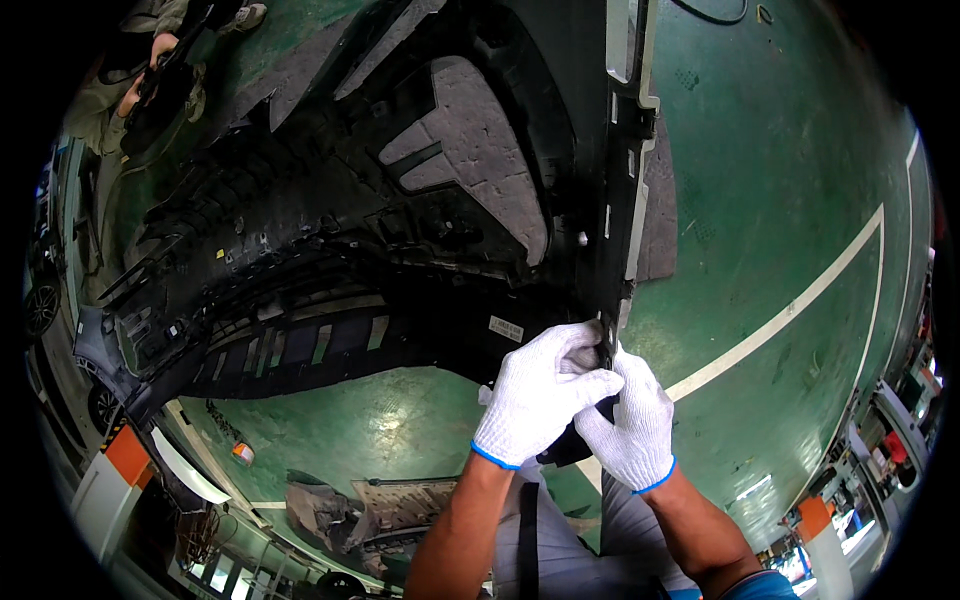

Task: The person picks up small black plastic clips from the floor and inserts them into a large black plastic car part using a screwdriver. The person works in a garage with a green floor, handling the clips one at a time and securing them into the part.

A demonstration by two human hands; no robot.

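Working at the edge of a large black panel (pixel 350 225), it's the white-gloved left hand (pixel 540 388), fingers curled narrow, the right hand (pixel 637 425) bunched just beside it (fingertips partly hidden, so I can't tell what either pinches). That panel stretches ahead and leftward over green floor (pixel 760 250), grey padding (pixel 472 140) on its face!

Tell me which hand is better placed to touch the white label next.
Probably the left hand: it is nearer the white label, while the right hand sits farther off, beyond the left.
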